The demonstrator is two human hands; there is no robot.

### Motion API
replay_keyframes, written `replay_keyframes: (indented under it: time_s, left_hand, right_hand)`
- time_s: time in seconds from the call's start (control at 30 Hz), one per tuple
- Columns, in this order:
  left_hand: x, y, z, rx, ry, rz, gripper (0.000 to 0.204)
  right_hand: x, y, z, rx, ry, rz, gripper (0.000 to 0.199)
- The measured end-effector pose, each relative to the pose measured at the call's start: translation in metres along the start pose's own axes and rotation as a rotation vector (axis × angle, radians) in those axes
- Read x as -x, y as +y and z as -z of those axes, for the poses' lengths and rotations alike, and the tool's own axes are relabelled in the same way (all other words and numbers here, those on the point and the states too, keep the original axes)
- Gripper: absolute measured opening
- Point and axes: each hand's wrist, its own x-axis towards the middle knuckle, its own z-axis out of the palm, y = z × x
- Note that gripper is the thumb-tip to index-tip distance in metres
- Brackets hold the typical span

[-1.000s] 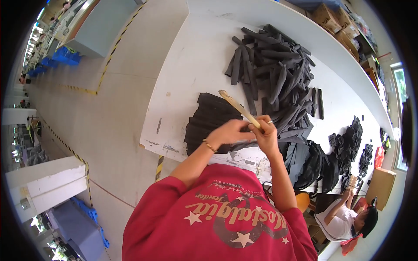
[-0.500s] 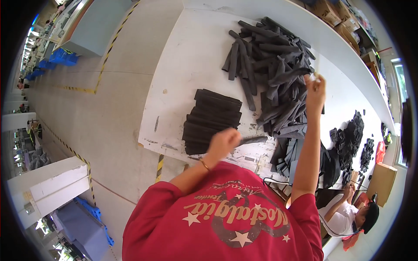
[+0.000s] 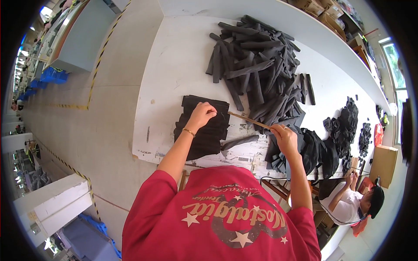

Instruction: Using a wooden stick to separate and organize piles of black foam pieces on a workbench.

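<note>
My right hand is closed around one end of a thin tan stick, which points left. The stick's far tip ends near the right edge of a stack of flat black fabric strips. Over the upper part of that stack is my left hand, its fingers pinched together; whatever they hold, if anything, cannot be made out. One loose dark strip lies at the stack's lower right. Beyond the stick rises a large heap of dark grey fabric tubes.
Flat dark pieces lie right of my body, with more black bundles farther right. A raised white ledge runs along the table's far side. At the right sits another person in white. A cardboard box stands there too.
My right hand has come from the heap's right side down toward me, and the stick now shows plainly. My left hand has moved away from me, onto the stack's upper part.
</note>
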Motion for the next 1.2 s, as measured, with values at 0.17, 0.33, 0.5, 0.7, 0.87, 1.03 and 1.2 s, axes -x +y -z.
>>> replay_keyframes:
  time_s: [0.17,0.33,0.5,0.7,0.87,1.03,1.2]
  left_hand:
    - [0.005,0.015,0.009,0.099,-0.005,-0.01,0.01]
    - [0.006,0.027,0.014,0.097,0.024,-0.036,0.01]
    - [0.003,0.044,0.012,0.127,0.086,-0.055,0.007]
    - [0.018,0.132,0.004,-0.066,0.476,-0.504,0.019]
    - [0.041,0.08,-0.013,1.674,0.487,0.276,0.031]
    - [0.034,0.101,-0.025,1.903,0.612,0.415,0.024]
    - [0.029,0.108,-0.013,1.797,0.727,0.486,0.023]
  right_hand:
    - [-0.005,0.001,-0.006,0.067,0.012,0.104,0.008]
    - [-0.02,-0.009,-0.013,0.121,0.009,0.238,0.008]
    - [-0.028,-0.029,-0.022,0.06,-0.019,0.245,0.01]
    - [-0.026,-0.071,-0.075,-0.603,-0.067,-0.106,0.026]
    - [-0.001,-0.097,-0.097,-0.657,-0.13,-0.08,0.028]
    - [-0.003,-0.131,-0.112,-0.487,0.103,-0.087,0.029]
    - [0.017,-0.132,-0.108,-0.452,0.051,-0.167,0.008]
